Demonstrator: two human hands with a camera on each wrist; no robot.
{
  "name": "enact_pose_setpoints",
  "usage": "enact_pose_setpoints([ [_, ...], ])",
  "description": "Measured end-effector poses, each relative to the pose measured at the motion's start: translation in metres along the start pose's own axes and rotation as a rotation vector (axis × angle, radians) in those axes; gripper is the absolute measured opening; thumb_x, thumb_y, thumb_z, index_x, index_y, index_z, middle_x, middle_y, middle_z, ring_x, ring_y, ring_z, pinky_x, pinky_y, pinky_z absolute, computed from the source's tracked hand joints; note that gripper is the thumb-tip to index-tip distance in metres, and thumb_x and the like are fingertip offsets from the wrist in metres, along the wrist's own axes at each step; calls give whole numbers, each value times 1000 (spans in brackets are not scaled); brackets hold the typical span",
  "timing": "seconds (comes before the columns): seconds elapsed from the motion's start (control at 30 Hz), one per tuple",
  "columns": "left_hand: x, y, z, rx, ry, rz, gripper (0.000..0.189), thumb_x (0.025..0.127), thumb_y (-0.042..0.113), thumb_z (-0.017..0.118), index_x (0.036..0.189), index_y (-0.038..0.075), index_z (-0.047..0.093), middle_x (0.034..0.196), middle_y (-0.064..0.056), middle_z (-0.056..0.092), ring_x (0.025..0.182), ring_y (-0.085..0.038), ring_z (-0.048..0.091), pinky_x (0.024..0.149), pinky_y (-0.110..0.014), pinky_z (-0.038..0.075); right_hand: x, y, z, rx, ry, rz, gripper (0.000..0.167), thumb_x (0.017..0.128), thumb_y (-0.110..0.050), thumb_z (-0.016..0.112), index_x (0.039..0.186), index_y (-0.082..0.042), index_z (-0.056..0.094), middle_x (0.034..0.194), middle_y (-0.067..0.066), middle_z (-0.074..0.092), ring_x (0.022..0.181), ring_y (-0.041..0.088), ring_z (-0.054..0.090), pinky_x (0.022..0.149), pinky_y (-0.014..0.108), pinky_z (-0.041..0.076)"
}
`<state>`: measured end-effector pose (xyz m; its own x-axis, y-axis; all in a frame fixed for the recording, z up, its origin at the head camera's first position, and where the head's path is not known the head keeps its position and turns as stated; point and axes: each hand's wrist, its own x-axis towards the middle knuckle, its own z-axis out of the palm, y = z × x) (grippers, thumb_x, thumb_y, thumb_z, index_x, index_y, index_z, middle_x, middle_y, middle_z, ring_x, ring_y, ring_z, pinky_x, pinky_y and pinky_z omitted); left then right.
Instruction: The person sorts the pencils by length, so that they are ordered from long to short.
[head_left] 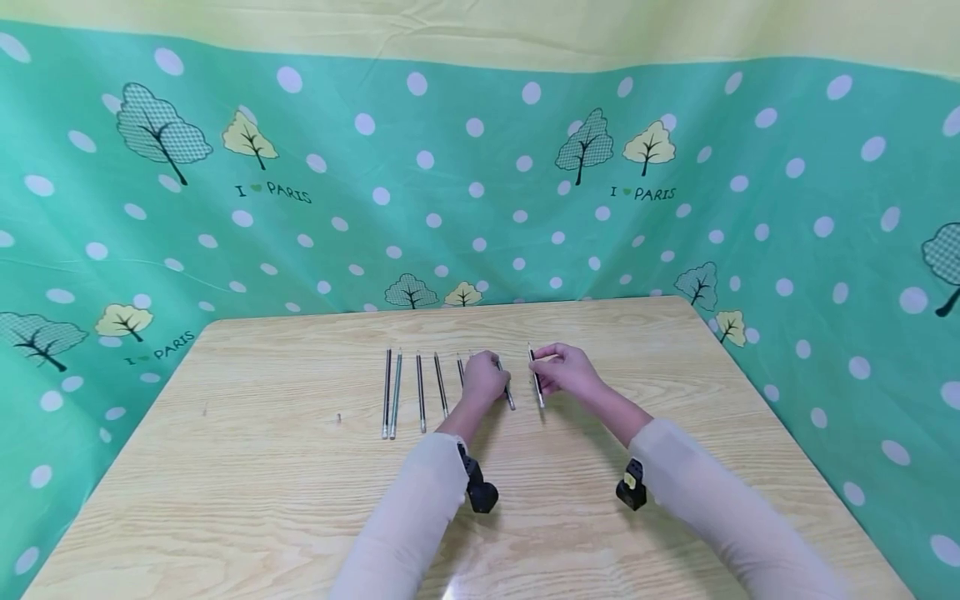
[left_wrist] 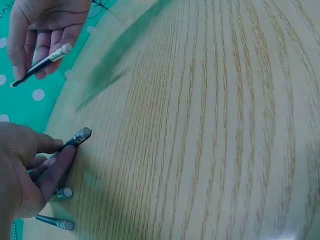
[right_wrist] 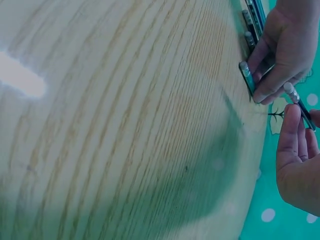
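Note:
In the head view my left hand point(head_left: 485, 379) pinches a dark pencil point(head_left: 511, 398) between thumb and fingers, its eraser end toward me. Close over the table, that pencil point(left_wrist: 81, 136) also shows in the left wrist view. My right hand point(head_left: 567, 369) holds another dark pencil point(head_left: 537, 383), raised and tilted, with a white eraser point(right_wrist: 289, 88) at its lower end. To the left of the hands several pencils lie side by side, among them a blue-green pencil point(head_left: 396, 396) and a dark pencil point(head_left: 420, 392). My left hand partly covers the nearest ones.
The pencils lie on a light wood-grain table point(head_left: 262, 483). A tiny grey bit point(head_left: 338, 417) sits left of the row. Behind and to the right hangs a green dotted cloth point(head_left: 465, 217). Black wrist cameras hang beneath both pale sleeves point(head_left: 420, 500).

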<state>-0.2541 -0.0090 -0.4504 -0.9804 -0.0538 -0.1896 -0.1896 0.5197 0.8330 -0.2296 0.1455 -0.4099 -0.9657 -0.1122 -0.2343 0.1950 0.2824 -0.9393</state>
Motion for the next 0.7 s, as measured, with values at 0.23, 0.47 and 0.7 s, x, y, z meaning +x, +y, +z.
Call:
enact_pose_setpoints([
  [0.23, -3, -2, 0, -8, -2, 8, 47, 84, 4, 61, 129, -2, 50, 123, -20, 58, 52, -10, 58, 47, -18, 53, 11, 7, 1, 7, 26, 1, 31, 88, -11, 63, 115, 1, 54, 82, 13, 66, 58, 9, 58, 52, 20, 54],
  [0.47, -4, -3, 2, 5, 20, 40, 46, 84, 3, 61, 128, -4, 51, 123, -22, 58, 50, -9, 58, 48, -18, 54, 20, 11, 5, -7, 41, 0, 31, 87, -12, 64, 114, 2, 57, 89, 19, 67, 56, 8, 58, 52, 20, 54],
  [0.7, -5, -3, 3, 37, 60, 66, 44, 82, 4, 64, 124, -4, 54, 117, -22, 61, 56, -15, 62, 52, -20, 54, 29, 15, 11, -50, 69, 11, 29, 86, -12, 65, 111, 0, 58, 72, 7, 65, 53, 7, 57, 51, 21, 54],
])
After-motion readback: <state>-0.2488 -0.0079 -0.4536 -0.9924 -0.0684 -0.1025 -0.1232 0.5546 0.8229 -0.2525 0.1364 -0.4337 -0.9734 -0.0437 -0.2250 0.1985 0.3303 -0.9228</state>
